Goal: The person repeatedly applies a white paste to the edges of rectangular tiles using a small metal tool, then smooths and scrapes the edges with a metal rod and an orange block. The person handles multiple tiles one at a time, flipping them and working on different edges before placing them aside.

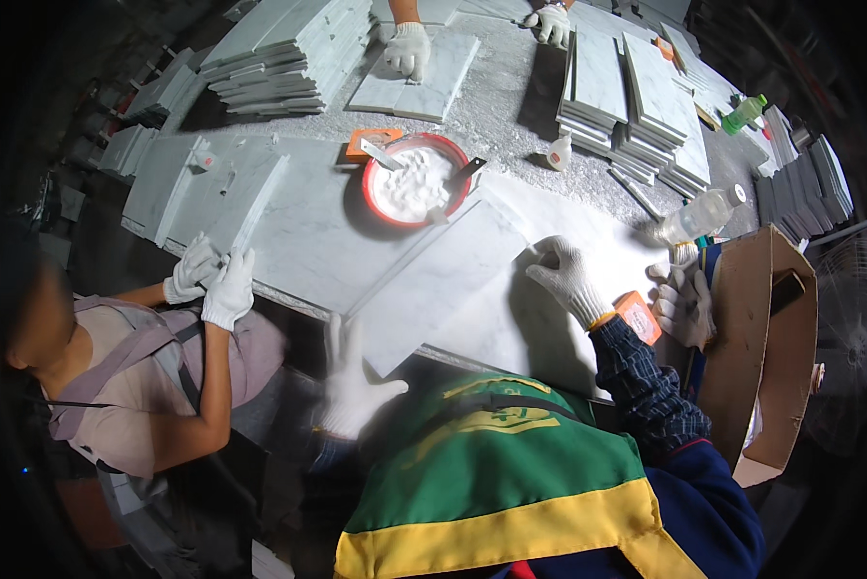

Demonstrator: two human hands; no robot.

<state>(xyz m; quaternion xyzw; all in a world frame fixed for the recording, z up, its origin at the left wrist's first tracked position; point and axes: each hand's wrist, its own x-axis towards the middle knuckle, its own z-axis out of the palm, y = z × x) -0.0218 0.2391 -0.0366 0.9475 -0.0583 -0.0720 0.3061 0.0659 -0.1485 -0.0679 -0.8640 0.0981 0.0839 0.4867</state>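
My left hand (pixel 350 387) wears a white knit glove, with thumb spread from the fingers. Its fingertips are by the near edge of a slanted marble tile (pixel 440 275); contact is unclear. Gloved too, my right hand (pixel 565 281) hovers over or rests on the brightly lit pale slab (pixel 491 336), fingers curled toward the thumb. Whether it pinches something small is hidden. An orange-and-white box (pixel 637 317) lies beside my right wrist. Beyond the tile stands a red-rimmed bowl (pixel 372 194) of white paste, with a metal scraper (pixel 380 154) and a dark-handled one (pixel 469 170) in it.
Left, a co-worker's gloved hands (pixel 220 279) meet at the table edge near marble tiles (pixel 162 192). Across, another person's gloved hand (pixel 408 54) presses tiles. Tile stacks (pixel 281 65) stand behind. Right are a clear bottle (pixel 701 216), loose gloves (pixel 683 307) and a cardboard box (pixel 733 347).
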